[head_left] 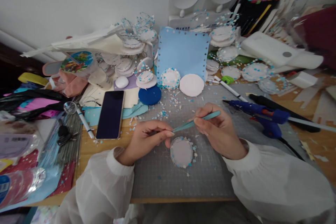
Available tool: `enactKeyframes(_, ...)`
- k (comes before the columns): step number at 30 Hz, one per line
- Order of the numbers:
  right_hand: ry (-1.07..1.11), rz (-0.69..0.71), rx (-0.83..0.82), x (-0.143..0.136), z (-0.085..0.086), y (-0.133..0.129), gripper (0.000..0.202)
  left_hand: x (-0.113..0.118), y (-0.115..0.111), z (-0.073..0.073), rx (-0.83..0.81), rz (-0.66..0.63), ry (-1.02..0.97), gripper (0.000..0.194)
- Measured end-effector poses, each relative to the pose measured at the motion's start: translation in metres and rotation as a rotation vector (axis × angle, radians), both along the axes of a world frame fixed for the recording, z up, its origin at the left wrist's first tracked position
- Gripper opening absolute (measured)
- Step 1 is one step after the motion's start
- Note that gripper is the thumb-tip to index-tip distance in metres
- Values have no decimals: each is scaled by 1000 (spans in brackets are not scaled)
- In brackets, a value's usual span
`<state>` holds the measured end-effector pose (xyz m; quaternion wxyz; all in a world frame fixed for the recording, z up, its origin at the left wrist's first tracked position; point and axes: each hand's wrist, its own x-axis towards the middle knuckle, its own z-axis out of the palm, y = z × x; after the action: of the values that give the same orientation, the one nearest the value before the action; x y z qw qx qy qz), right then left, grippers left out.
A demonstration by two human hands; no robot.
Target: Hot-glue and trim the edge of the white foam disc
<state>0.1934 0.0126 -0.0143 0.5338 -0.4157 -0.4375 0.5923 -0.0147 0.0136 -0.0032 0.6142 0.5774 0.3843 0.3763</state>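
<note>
Teal tweezers [189, 125] are gripped in my right hand [217, 131], between thumb and fingers, with their tips pointing left. Those tips meet the pinched thumb and forefinger of my left hand [148, 138]; whatever sits between them is too small to make out. Just below both hands, a round white disc [181, 152] lies flat on the grey cutting mat [183, 185]. Small blue and white pieces ring the disc's edge, densest along its right side. Loose bits of the same kind are scattered on the mat above my hands.
A blue glue gun [262, 112] lies on the right, its cord trailing downward. To the left are a phone [110, 114] and a white pen [85, 123]. Behind stand a blue sheet [183, 54], a plain white disc [191, 84], a dark blue disc [149, 95] and several decorated discs.
</note>
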Motion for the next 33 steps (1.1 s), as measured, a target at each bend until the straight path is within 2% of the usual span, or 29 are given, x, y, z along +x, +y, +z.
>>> enactKeyframes(7, -22, -16, -15, 0, 3, 0, 27, -2, 0, -3, 18, 2, 36, 18)
enactKeyframes(19, 127, -25, -128, -4, 11, 3, 26, -1, 0, -4, 8, -9, -19, 9)
enactKeyframes(33, 126, 6, -107, -2, 1, 0, 20, -2, 1, -7, 16, 13, 15, 18)
